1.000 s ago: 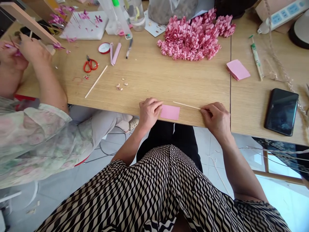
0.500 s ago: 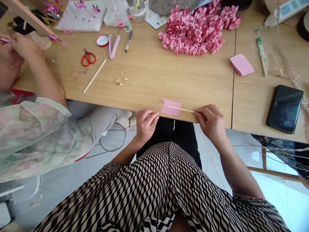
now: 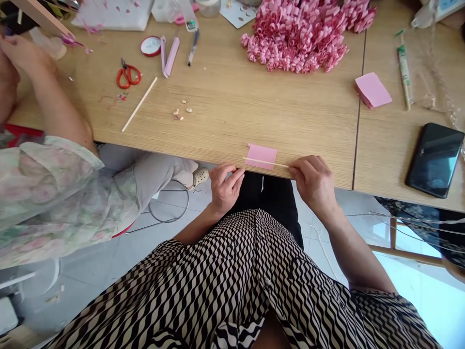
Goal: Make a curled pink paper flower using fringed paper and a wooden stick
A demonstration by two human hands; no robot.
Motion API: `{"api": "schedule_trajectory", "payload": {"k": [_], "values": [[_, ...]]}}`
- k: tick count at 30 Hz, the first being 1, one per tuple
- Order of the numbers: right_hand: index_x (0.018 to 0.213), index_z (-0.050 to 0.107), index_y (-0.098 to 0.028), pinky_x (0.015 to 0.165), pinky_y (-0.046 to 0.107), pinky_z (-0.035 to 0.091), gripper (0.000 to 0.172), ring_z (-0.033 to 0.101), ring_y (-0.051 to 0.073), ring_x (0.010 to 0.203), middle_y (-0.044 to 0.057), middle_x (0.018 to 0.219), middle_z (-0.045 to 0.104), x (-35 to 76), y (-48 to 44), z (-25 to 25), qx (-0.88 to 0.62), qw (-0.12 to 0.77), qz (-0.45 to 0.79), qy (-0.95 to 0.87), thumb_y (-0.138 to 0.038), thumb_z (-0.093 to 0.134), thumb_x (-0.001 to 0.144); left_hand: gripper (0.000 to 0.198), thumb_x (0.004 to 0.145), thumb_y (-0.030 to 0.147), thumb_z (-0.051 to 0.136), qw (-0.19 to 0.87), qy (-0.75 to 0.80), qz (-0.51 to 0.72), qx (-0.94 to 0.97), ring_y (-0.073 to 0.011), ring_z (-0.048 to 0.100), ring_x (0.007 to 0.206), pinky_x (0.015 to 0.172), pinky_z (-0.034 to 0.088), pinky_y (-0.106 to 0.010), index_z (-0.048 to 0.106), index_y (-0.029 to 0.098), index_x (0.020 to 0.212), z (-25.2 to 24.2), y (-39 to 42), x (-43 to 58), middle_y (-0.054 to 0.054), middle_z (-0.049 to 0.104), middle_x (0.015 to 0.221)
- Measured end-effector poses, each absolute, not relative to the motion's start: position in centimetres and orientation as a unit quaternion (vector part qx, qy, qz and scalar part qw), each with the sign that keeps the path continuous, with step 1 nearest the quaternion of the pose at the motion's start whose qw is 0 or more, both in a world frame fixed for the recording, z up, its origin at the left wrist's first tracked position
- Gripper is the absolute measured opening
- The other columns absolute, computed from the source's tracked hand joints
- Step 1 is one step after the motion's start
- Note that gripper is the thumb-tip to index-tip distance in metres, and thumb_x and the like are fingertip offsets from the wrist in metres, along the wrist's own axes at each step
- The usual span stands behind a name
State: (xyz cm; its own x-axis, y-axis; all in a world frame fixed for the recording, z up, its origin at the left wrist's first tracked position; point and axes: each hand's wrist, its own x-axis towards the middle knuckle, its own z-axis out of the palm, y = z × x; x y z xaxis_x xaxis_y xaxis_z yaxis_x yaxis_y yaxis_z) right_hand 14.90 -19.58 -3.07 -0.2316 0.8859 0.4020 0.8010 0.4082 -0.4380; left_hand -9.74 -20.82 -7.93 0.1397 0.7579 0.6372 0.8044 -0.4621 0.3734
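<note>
A small pink paper piece (image 3: pixel 262 152) lies flat at the table's front edge. Across its near part runs a thin pale stick (image 3: pixel 259 161), its left end poking slightly past the paper's left side. My right hand (image 3: pixel 313 180) pinches the stick's right end between thumb and fingers. At the paper's near left corner is my left hand (image 3: pixel 227 188), thumb and fingers closed together close to the stick's left end. Whether those fingertips grip the paper corner or anything else cannot be made out.
Pink curled paper flowers (image 3: pixel 294 39) are heaped at the back, with a pink paper stack (image 3: pixel 373 90) and a phone (image 3: pixel 435 160) to the right. Leftward lie red-handled scissors (image 3: pixel 128 75), another stick (image 3: pixel 140 104) and a co-worker's arm (image 3: pixel 60 92).
The stick has shifted left and toward the paper's near edge, moved by my right hand. My left hand has come slightly right. The whole view has shifted a little.
</note>
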Motion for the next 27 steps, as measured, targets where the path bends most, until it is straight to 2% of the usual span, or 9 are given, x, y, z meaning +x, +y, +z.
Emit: {"api": "schedule_trajectory", "payload": {"k": [7,12,17,20,27], "values": [[0.095,0.058,-0.023,0.081,0.036,0.053,0.018,0.059,0.020,0.102,0.007,0.101,0.070,12.0,-17.1,-2.6,-0.485,0.320,0.134,-0.803,-0.017,0.040,0.097,0.016,0.094,0.028,0.056,0.054,-0.530,-0.400,-0.746,-0.0170,0.064,0.091,0.088,0.048,-0.035,0.072,0.024,0.095,-8.1,-20.7,-9.3,-0.004,0.067,0.087],[0.097,0.058,-0.023,0.085,0.037,0.054,0.018,0.061,0.019,0.102,0.008,0.105,0.069,12.2,-17.2,-3.3,-0.459,0.295,0.187,-0.817,-0.020,0.040,0.098,0.014,0.093,0.024,0.059,0.041,-0.510,-0.430,-0.744,-0.0168,0.064,0.093,0.088,0.047,-0.035,0.071,0.024,0.100,-8.3,-20.8,-9.3,-0.004,0.068,0.089],[0.094,0.059,-0.024,0.088,0.039,0.054,0.019,0.062,0.018,0.103,0.007,0.106,0.069,12.5,-17.9,-2.7,-0.461,0.301,0.212,-0.808,-0.019,0.040,0.097,0.019,0.095,0.029,0.054,0.021,-0.541,-0.407,-0.736,-0.0178,0.064,0.093,0.088,0.048,-0.036,0.072,0.024,0.097,-8.6,-21.1,-9.1,-0.004,0.068,0.088],[0.097,0.059,-0.024,0.087,0.038,0.054,0.019,0.061,0.019,0.103,0.006,0.104,0.069,12.6,-18.1,-2.3,-0.469,0.315,0.197,-0.801,-0.018,0.041,0.096,0.018,0.095,0.028,0.055,0.028,-0.540,-0.412,-0.733,-0.0167,0.065,0.090,0.087,0.049,-0.035,0.072,0.024,0.097,-8.6,-21.4,-8.9,-0.004,0.068,0.086],[0.088,0.061,-0.023,0.071,0.036,0.050,0.017,0.054,0.020,0.083,0.007,0.088,0.061,14.0,-20.1,-2.6,-0.528,0.294,0.080,-0.793,-0.019,0.046,0.095,0.019,0.096,0.027,0.053,0.021,-0.543,-0.389,-0.744,-0.0159,0.064,0.085,0.083,0.048,-0.035,0.071,0.023,0.091,-8.6,-21.9,-8.4,-0.003,0.067,0.080]]}}
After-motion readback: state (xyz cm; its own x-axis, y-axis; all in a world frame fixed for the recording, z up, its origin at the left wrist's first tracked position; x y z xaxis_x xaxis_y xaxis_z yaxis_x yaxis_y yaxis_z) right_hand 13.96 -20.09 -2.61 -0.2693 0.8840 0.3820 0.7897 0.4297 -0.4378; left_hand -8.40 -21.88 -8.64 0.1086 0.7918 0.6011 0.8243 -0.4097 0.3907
